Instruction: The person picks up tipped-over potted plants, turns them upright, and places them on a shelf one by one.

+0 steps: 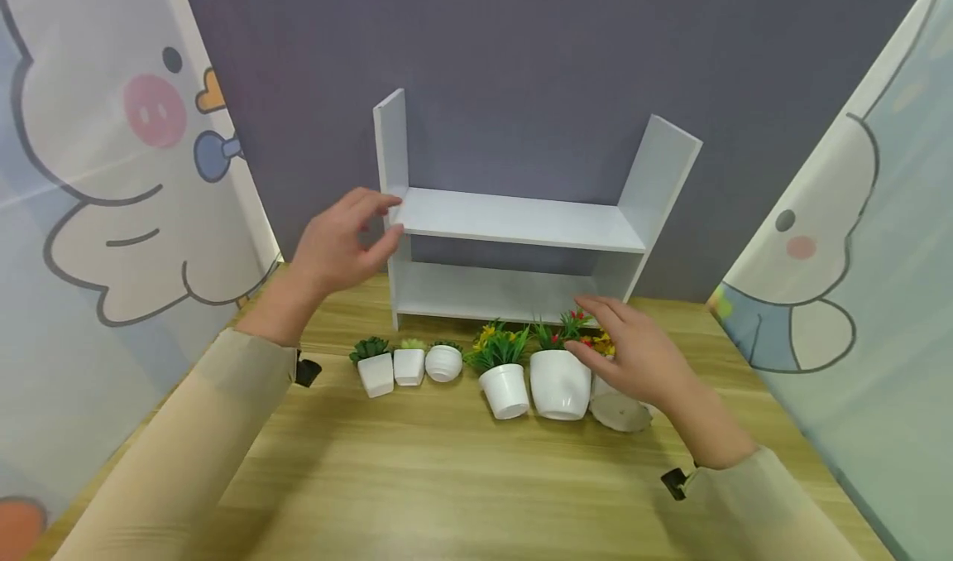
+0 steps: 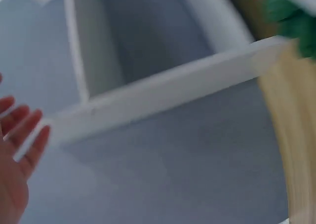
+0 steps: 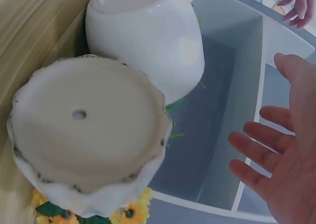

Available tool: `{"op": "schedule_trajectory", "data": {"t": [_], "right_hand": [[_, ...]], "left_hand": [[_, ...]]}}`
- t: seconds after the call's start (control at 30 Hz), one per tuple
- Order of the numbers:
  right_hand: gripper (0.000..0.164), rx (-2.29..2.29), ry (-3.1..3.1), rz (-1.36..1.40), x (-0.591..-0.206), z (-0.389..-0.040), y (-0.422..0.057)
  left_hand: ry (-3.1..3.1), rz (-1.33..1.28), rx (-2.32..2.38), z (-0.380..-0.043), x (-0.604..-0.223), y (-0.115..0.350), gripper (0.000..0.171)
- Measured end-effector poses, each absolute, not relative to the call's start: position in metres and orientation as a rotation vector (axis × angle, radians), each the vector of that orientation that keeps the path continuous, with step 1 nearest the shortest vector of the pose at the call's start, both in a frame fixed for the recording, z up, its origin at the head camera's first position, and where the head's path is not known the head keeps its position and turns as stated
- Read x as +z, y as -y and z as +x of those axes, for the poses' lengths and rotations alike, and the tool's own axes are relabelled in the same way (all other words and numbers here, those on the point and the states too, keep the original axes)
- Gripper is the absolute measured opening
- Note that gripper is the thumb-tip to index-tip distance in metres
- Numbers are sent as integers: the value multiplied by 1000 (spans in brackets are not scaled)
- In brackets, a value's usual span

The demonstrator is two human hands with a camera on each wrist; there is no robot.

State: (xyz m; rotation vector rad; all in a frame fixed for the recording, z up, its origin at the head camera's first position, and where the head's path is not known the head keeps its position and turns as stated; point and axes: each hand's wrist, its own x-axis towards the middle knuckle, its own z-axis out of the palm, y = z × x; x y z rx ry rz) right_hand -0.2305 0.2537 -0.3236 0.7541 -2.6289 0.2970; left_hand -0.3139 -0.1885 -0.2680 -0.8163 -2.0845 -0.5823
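Note:
A white two-tier shelf [image 1: 521, 220] stands against the grey backdrop. My left hand [image 1: 338, 242] hovers by its left side panel [image 1: 392, 143], thumb and fingers apart, holding nothing; whether the fingertips touch the panel I cannot tell. My right hand [image 1: 642, 352] is above the right end of the pot row, its fingers spread in the right wrist view and nothing in them. Below it are a large white pot [image 1: 560, 387] with red flowers and a scalloped pot [image 3: 89, 122] with orange-yellow flowers, lying with its base outward. Beside them leans a white pot with yellow flowers [image 1: 506, 393].
Three small white succulent pots, a square one [image 1: 375, 376], another square one [image 1: 409, 367] and a round one [image 1: 443, 364], sit before the shelf's left part. All the pots rest on the wood-grain table [image 1: 417, 478]. Cartoon-printed curtains [image 1: 112, 213] flank both sides.

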Motion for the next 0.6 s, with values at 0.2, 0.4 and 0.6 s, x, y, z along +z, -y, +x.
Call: {"op": "schedule_trajectory", "data": {"t": [0.2,0.4,0.6], "right_hand": [[69,330,2596,725,-326,-227,-261],[70,380,2632,676,-331,-226,-264],[69,386,2633,646,-332,-228,-271]], "left_hand": [[1777,-649,-1041,-359,-231,197,37],[1951,-583,-1289,-393,-196,186,58],[2050,-605,-1344,-417,-177,178,49]]}}
